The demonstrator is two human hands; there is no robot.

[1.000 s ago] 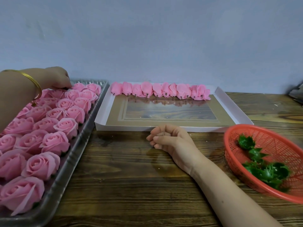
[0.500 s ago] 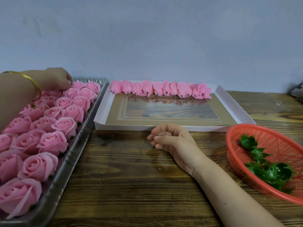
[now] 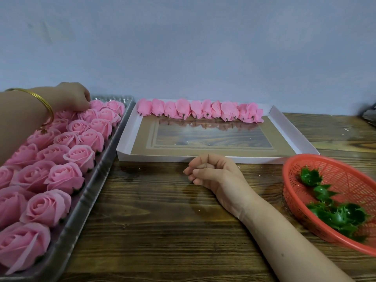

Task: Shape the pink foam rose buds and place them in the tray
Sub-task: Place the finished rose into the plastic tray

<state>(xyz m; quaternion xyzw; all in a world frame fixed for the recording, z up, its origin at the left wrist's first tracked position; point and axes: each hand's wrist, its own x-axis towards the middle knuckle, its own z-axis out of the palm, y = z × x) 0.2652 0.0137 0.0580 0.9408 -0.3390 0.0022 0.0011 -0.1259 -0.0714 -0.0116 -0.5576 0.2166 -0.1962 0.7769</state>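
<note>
Several pink foam roses (image 3: 61, 176) fill a clear plastic tray (image 3: 97, 171) on the left. My left hand (image 3: 74, 97) reaches to the tray's far end, its fingertips down on a rose there; whether it grips the rose is hidden. A row of several shaped pink buds (image 3: 199, 110) lies along the far side of a white cardboard tray (image 3: 203, 158) at the centre. My right hand (image 3: 211, 174) rests on the wooden table in front of that tray, fingers curled in a loose fist with nothing visible in them.
A red mesh basket (image 3: 350, 180) with several green plastic calyxes (image 3: 335, 212) sits at the right. The wooden table (image 3: 152, 231) runs to a grey wall behind. A dark object (image 3: 370, 116) shows at the far right edge.
The left hand has stayed at the far end of the rose tray, shifting only slightly. The right hand has not moved. The view has drifted a little.
</note>
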